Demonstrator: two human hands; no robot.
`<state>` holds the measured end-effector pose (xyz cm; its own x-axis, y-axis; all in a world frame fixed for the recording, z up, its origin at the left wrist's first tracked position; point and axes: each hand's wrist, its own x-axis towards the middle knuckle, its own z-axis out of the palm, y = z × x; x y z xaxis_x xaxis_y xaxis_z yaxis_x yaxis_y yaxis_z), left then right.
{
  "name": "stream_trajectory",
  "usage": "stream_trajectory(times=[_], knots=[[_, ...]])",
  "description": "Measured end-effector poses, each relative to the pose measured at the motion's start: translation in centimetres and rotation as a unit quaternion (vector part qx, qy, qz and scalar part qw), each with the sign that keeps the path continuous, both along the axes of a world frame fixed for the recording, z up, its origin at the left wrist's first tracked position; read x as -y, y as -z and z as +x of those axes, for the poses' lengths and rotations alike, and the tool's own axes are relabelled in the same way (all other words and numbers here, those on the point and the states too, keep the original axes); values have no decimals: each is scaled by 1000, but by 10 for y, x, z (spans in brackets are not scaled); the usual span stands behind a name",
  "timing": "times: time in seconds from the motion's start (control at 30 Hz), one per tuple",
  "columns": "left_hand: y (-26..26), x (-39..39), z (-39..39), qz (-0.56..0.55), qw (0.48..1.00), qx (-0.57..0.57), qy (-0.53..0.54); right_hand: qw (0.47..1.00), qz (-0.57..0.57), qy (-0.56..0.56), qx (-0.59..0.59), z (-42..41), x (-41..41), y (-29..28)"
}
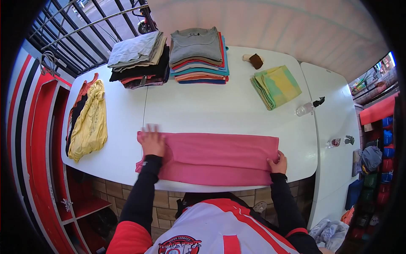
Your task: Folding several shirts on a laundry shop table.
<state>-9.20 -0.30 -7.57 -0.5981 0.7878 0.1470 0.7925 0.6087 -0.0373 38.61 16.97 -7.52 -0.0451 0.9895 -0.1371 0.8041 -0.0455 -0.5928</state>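
A pink garment [219, 158], folded into a long strip, lies across the white table [203, 104] directly before me. My left hand [153, 141] is over its left end, palm down with fingers spread; motion blurs the fingertips. At the opposite end, my right hand [278, 163] holds the short edge between thumb and fingers. A crease runs lengthwise along the fabric, and its lower side lies close to the table's near edge.
Two stacks of folded clothes, one topped by light blue cloth [134, 47], one by a grey shirt [196, 44], stand at the back. Loose yellow clothing [90, 123] lies left. A green-yellow folded cloth [277, 87], a brown item [256, 61] and spray bottles [305, 109] are right.
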Motion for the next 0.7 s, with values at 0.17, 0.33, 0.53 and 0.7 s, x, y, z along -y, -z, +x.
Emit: stream_trajectory(times=[0.17, 0.33, 0.53, 0.7], knots=[[-9, -38, 171, 55, 917, 208, 337, 992, -103, -74, 23, 9, -10, -10], [-2, -30, 241, -25, 847, 248, 470, 966, -171, -113, -157, 8, -18, -44], [-15, -28, 213, 79, 789, 497, 353, 916, -202, -254, -236, -42, -5, -117], [-8, -9, 123, 170, 315, 932, -52, 907, -187, -309, -216, -158, 57, -117]])
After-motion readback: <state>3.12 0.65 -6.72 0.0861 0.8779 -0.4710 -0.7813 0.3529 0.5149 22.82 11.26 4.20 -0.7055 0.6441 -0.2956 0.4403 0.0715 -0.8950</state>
